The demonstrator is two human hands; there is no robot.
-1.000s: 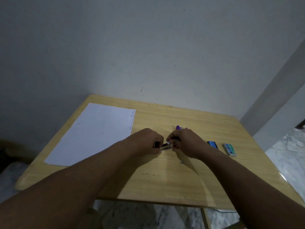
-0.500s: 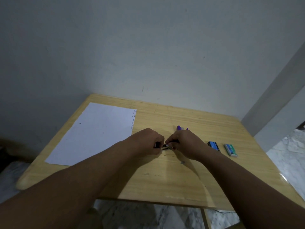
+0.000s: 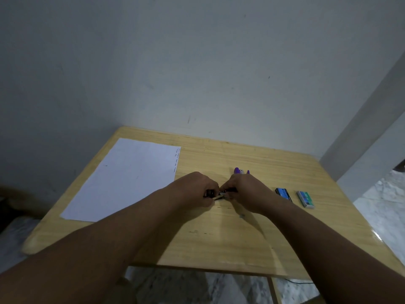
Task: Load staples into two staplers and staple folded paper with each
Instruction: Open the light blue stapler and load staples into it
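A small black stapler [image 3: 213, 194] is held between both hands at the middle of the wooden table [image 3: 219, 242]. My left hand [image 3: 195, 189] grips its left end. My right hand [image 3: 245, 191] pinches its right end, where a metal part shows between the fingers. A purple stapler [image 3: 238, 171] lies just behind my right hand, mostly hidden. A white sheet of paper [image 3: 129, 178] lies flat at the table's left. Right of my right arm sit a blue staple box [image 3: 283, 193] and a green staple box [image 3: 305, 199].
The table stands against a grey wall [image 3: 197, 62], with a wall corner at the right. A small grey speck [image 3: 242, 215] lies on the wood under my right wrist. Marble floor [image 3: 381, 207] shows to the right and below the front edge.
Both hands stay together on the black stapler. My right hand has shifted slightly, its fingers working at the stapler's right end. Nothing else on the table has moved.
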